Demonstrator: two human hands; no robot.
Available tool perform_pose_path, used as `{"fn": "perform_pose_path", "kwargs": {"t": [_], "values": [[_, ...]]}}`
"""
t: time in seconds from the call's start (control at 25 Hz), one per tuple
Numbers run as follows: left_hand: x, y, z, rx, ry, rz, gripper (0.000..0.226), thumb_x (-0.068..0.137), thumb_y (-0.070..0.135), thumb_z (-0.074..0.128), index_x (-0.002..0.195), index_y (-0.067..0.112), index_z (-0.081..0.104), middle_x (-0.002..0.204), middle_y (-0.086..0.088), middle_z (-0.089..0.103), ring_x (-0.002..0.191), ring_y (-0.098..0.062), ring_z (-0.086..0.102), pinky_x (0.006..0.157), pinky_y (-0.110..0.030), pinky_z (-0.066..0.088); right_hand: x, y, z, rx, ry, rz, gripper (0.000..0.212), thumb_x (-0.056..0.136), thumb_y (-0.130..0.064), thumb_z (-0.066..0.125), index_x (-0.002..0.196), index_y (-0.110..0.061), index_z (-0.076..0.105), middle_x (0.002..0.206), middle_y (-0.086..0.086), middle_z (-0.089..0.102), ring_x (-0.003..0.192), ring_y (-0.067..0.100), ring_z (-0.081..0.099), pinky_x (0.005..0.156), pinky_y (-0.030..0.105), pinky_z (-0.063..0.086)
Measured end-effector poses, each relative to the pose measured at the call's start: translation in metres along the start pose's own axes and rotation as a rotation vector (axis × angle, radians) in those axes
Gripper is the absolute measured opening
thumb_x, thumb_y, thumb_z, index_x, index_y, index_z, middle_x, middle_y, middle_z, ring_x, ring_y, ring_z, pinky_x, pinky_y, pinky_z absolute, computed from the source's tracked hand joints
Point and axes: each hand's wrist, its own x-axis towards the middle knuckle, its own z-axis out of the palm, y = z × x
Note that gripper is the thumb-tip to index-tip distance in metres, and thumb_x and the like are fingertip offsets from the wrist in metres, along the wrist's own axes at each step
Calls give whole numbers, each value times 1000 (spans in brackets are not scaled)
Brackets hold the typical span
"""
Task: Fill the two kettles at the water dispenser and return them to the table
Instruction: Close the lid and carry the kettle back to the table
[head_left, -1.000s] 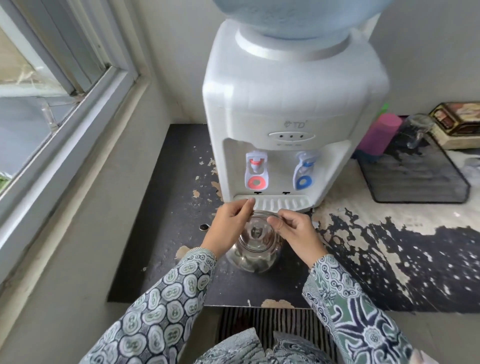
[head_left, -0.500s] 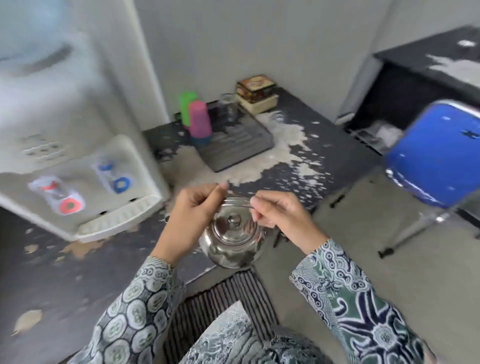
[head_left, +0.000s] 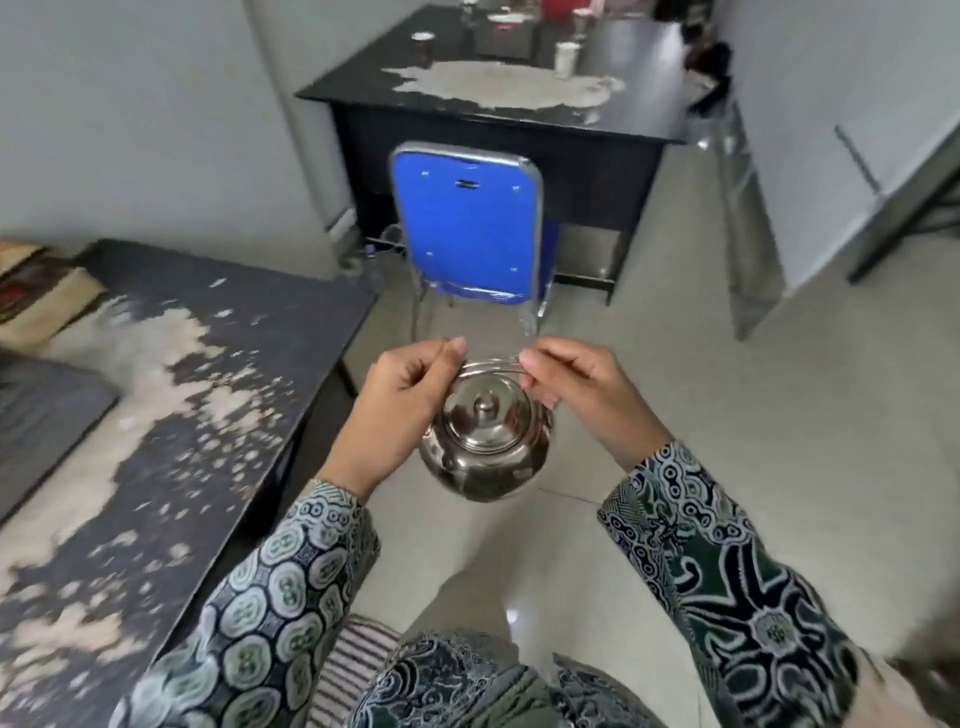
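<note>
A shiny steel kettle (head_left: 485, 441) with its lid on hangs in the air over the tiled floor, carried by its thin wire handle. My left hand (head_left: 402, 405) pinches the handle's left end and my right hand (head_left: 582, 397) pinches its right end. The kettle sits upright between my two hands. Ahead, at the top of the view, stands a black table (head_left: 644, 111) with a worn top and several cups on it. The water dispenser is out of view, and I see only this one kettle.
A blue chair (head_left: 465, 223) stands directly ahead with its back toward me, between me and the black table. A worn black counter (head_left: 156, 415) runs along my left. Open tiled floor (head_left: 779, 415) lies to the right, bounded by a grey cabinet (head_left: 857, 130).
I lifted the kettle away from the dispenser's drip tray and turned right; the dispenser slid out of view and the chair and far table came into view. Both hands keep the handle.
</note>
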Motion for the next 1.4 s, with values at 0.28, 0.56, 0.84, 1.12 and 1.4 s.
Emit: {"fn": "perform_pose_path", "kwargs": {"t": [0.28,0.56,0.84,1.12,1.4], "values": [[156,9,107,-42,-219,77,38,94,21,48,58,16,36,55,4,31,49,-1,30,49,-10,29,63,30,-146,49,246,15,30,87,-26,51,59,-21,59,52,-7,46,50,9,39,55,17,35],[325,19,179,-24,-277,98,36,89,33,52,57,21,40,55,5,37,53,-7,36,52,-13,34,172,44,-283,203,223,37,30,86,-25,50,57,-20,58,48,-3,39,47,12,33,52,20,33],[482,4,245,-28,-279,58,41,93,30,49,56,17,37,53,10,33,50,-4,31,50,-13,31,276,78,-401,275,136,73,21,83,-15,44,67,-12,58,48,-5,46,50,12,40,55,24,34],[635,-26,318,-48,-113,-4,43,94,31,47,55,17,33,55,8,29,51,-5,28,50,-14,29,410,126,-544,300,-163,81,23,77,-3,41,78,-10,63,55,-6,57,55,7,51,58,15,44],[793,-50,370,-24,71,-106,48,95,27,46,56,5,29,56,-2,26,50,-9,24,48,-20,25,556,153,-660,209,-401,132,20,81,-1,41,91,-2,59,69,6,55,66,10,54,69,19,47]]}}
